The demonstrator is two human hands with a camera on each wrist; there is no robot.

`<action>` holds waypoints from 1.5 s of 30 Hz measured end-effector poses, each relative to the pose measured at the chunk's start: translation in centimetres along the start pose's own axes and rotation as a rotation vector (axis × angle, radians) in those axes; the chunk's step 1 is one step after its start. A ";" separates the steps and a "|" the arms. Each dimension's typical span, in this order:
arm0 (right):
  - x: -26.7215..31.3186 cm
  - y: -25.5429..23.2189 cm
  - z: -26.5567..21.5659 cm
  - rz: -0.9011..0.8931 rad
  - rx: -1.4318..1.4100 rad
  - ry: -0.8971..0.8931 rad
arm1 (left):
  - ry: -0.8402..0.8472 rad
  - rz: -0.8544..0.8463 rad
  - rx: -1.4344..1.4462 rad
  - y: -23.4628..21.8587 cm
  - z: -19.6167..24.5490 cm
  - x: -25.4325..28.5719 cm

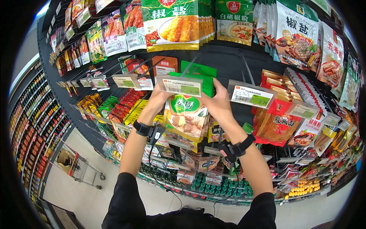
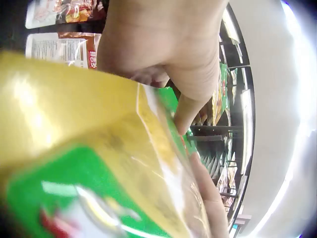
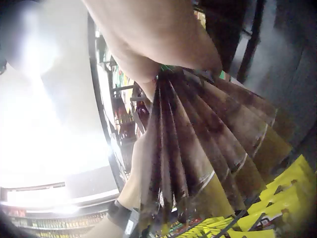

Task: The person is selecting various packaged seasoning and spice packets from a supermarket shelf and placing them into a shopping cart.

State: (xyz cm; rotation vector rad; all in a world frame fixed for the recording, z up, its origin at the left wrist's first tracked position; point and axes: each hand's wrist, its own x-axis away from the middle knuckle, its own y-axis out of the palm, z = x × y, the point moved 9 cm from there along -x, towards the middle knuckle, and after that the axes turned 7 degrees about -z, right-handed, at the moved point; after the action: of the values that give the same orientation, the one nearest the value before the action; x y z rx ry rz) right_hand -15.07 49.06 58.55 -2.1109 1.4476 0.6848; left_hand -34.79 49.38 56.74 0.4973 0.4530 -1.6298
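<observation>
A stack of green and gold seasoning packets (image 1: 187,121) hangs between both hands, just below a price tag (image 1: 180,84) at a hook's front end. On the stack's left side, my left hand (image 1: 156,101) grips the upper edge, its fingers partly hidden behind the tag and packets. My right hand (image 1: 219,104) holds the same stack from the right at its green top. Seen from the right wrist, the packets (image 3: 198,144) fan out in several layers beneath the right hand (image 3: 158,37). A gold packet face (image 2: 54,114) fills much of the left wrist view, under the left hand (image 2: 158,44).
Large salt-and-pepper seasoning packets (image 1: 171,26) hang on the row above. To the right are another price tag (image 1: 251,94) and red packets (image 1: 276,124) on hooks. Yellow-edged packets (image 1: 139,110) hang at left. A shopping cart (image 1: 81,168) stands on the floor at lower left.
</observation>
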 end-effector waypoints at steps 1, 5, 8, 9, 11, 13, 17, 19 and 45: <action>-0.2 0.4 -0.3 -0.048 -0.077 0.036 | -0.058 0.011 0.004 -0.1 -0.3 0.3; -0.7 0.9 0.7 -0.109 -0.138 0.130 | -0.120 -0.025 -0.009 0.5 -0.4 0.4; -0.7 0.5 -0.5 -0.095 0.022 0.025 | -0.139 -0.037 -0.040 1.1 0.2 0.5; -0.8 0.4 -1.0 -0.090 0.067 -0.021 | -0.125 -0.056 -0.043 1.4 0.7 0.5; -0.8 0.3 -0.4 -0.102 0.179 0.007 | -0.109 -0.080 -0.034 2.2 1.7 0.8; -0.5 0.7 -0.8 -0.138 0.193 0.081 | -0.088 -0.088 -0.006 2.5 2.1 1.1; 0.5 1.1 -2.4 -0.152 0.087 0.052 | -0.090 -0.074 -0.013 2.9 3.0 2.1; 0.8 1.4 -3.4 -0.147 0.063 0.002 | -0.075 -0.093 -0.019 3.1 3.9 2.6; 16.8 8.0 -13.1 0.155 0.179 0.103 | -0.013 -0.324 0.099 5.2 10.3 16.2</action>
State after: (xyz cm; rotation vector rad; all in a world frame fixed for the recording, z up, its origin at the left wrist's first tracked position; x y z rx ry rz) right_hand -15.62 26.42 56.74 -1.9369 1.6761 0.4880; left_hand -31.78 29.73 56.07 0.5059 0.4626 -1.9736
